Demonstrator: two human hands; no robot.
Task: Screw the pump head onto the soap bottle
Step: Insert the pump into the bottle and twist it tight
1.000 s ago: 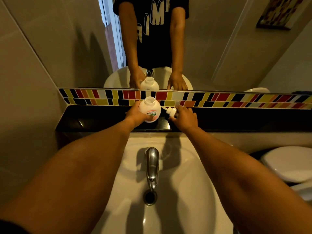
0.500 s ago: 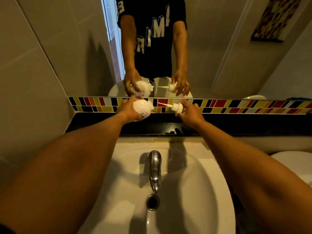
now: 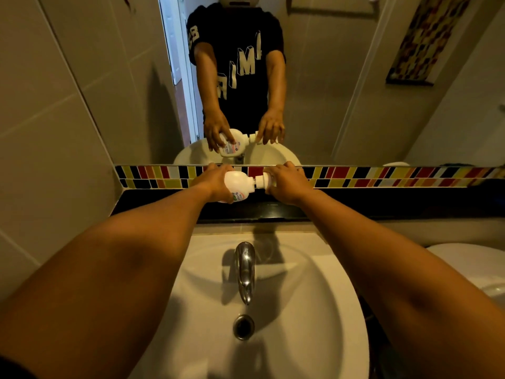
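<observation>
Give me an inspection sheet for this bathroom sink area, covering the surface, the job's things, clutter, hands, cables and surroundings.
Surface: black ledge behind a white basin; it looks bare.
Job's things: white soap bottle tipped on its side, neck pointing right; pump head meets the neck, how far threaded cannot be told.
Clutter: nothing seen.
Hands: left hand has its grip around the bottle body; right hand has its grip on the pump head. Both are held above the ledge.
Cables: nothing seen.
Surroundings: chrome tap, drain, coloured tile strip, mirror above, toilet lid at right.
</observation>
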